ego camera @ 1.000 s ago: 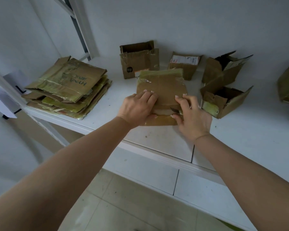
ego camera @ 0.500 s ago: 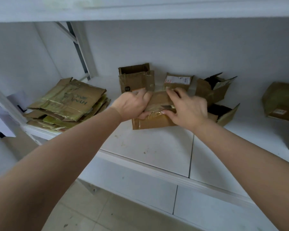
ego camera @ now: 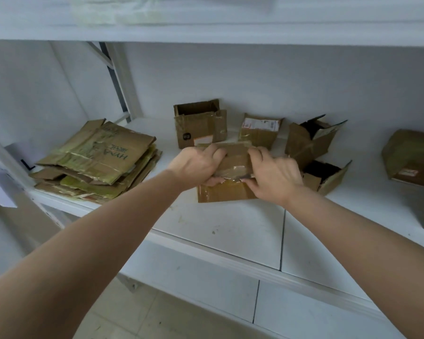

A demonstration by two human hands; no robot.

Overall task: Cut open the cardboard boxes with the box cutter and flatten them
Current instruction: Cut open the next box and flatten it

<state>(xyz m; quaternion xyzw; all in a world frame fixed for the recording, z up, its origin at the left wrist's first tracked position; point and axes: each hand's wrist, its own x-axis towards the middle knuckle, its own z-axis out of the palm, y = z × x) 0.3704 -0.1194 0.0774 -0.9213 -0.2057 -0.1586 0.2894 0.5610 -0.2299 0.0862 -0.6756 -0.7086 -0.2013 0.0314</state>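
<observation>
A brown taped cardboard box (ego camera: 227, 190) lies flattened on the white shelf (ego camera: 220, 226), in the middle. My left hand (ego camera: 197, 165) grips its left side, fingers over the top and thumb underneath. My right hand (ego camera: 273, 172) holds its right side the same way, and a dark narrow object, possibly the box cutter (ego camera: 247, 176), shows at its thumb. A stack of flattened boxes (ego camera: 96, 160) lies at the left. An open box (ego camera: 200, 123) and a sealed labelled box (ego camera: 260, 132) stand behind.
Two opened boxes (ego camera: 311, 140) (ego camera: 328, 176) sit right of my hands. Another taped box (ego camera: 411, 157) lies at the far right. An upper shelf (ego camera: 206, 18) runs overhead. A metal upright (ego camera: 123, 79) stands at the back left. Tiled floor (ego camera: 132, 314) below.
The view tilted up, bringing the upper shelf into sight. Both hands moved from pressing the cardboard flat to gripping its folded sides.
</observation>
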